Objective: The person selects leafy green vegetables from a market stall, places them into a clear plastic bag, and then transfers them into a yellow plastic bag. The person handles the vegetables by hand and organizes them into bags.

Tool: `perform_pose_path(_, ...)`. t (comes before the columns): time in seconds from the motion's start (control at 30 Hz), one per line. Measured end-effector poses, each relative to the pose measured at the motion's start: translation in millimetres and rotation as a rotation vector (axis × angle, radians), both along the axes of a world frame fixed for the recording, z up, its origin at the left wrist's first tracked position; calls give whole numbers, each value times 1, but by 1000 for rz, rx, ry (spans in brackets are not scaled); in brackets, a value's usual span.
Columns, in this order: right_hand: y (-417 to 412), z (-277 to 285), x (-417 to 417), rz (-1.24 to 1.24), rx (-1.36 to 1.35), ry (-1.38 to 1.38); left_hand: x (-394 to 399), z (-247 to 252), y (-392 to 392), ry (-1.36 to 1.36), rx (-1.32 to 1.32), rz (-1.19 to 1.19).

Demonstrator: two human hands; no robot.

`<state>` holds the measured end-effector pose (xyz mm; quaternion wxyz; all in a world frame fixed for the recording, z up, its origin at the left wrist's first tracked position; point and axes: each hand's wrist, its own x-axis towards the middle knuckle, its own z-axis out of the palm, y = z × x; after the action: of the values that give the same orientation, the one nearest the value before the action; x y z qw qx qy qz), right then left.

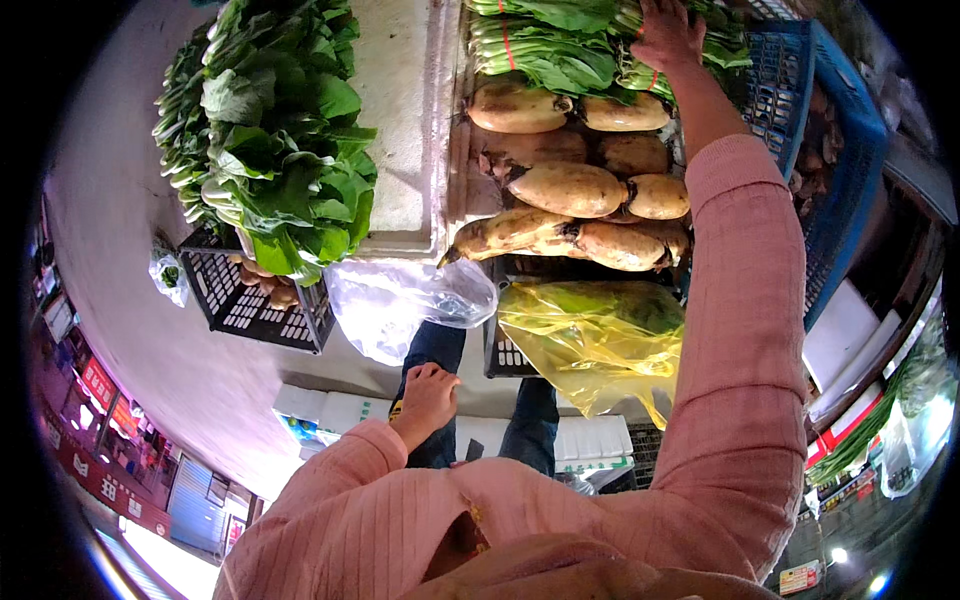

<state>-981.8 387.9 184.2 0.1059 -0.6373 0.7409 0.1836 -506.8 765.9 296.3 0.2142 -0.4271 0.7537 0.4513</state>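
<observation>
My right hand (670,36) reaches out at the top right and rests on bundled leafy greens (562,56) tied with red bands; whether its fingers grip a bundle is unclear. Below those greens lie several lotus root segments (566,187), brown and partly muddy. My left hand (430,396) is near my left thigh, fingers loosely curled, with no object visible in it. A clear plastic bag (405,300) lies in front of it. To the right, a yellow plastic bag (600,337) with green produce sits on a black crate. A large heap of leafy greens (277,142) stands at the upper left.
A black crate (251,300) of brown produce sits below the left heap. A white foam box lid or board (397,135) lies between the vegetable piles. At right is a blue plastic basket (847,150) with dark brown items. White foam boxes (592,442) stand low, beyond my legs.
</observation>
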Motion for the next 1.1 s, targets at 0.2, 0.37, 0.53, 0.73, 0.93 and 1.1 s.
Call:
perform_pose_path(0.2, 20, 6, -5, 82, -403, -156, -1, -1, 2, 35, -43, -35)
perform_pose_path(0.37, 95, 79, 76, -136, -491, -300, -16, 0, 10, 18, -49, -77)
perform_pose_path(0.53, 264, 131, 119, -198, -650, -1064, -30, -4, 27, -51, -47, -153)
perform_pose_path(0.73, 470, 162, 110, -645, -869, -1012, -42, -5, 47, -139, -58, -311)
perform_pose_path(0.93, 611, 84, 116, -1537, -920, -654, -63, 0, 63, -227, -98, -465)
perform_pose_path(1.1, 614, 56, 166, -1300, -427, -1490, -67, -8, 74, -241, -130, -566)
